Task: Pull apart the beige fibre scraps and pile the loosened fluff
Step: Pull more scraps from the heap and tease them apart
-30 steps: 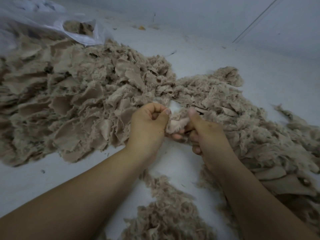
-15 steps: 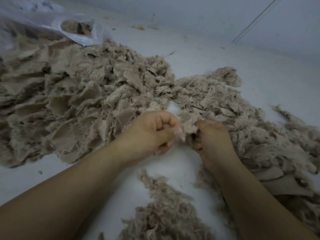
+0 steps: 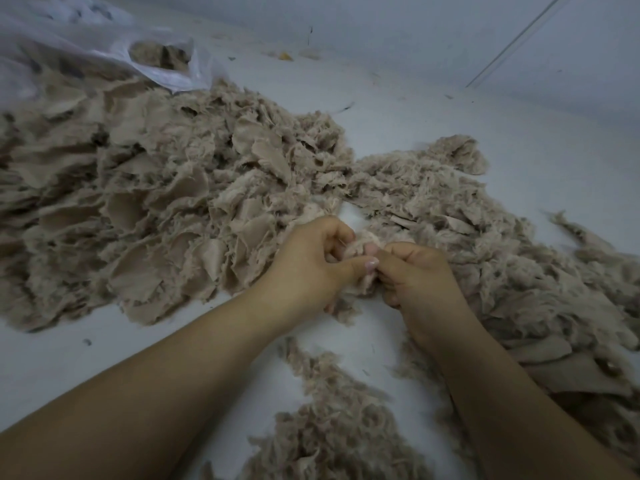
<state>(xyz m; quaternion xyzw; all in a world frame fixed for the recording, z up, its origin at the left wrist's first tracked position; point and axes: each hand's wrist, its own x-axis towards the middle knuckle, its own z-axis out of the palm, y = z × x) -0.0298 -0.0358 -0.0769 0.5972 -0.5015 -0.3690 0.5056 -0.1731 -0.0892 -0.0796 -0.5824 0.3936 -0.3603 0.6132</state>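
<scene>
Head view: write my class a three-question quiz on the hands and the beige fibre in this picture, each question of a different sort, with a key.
1. True or false: the left hand lies flat and open on the floor.
2. What do both hands hold? A) the plastic bag B) one scrap C) nothing
3. Fill in: the fluff pile lies ____ the camera than the scrap heap.

Key: 1 false, since its fingers curl round the scrap, as do those of the right hand. 2 B. 3 nearer.
</scene>
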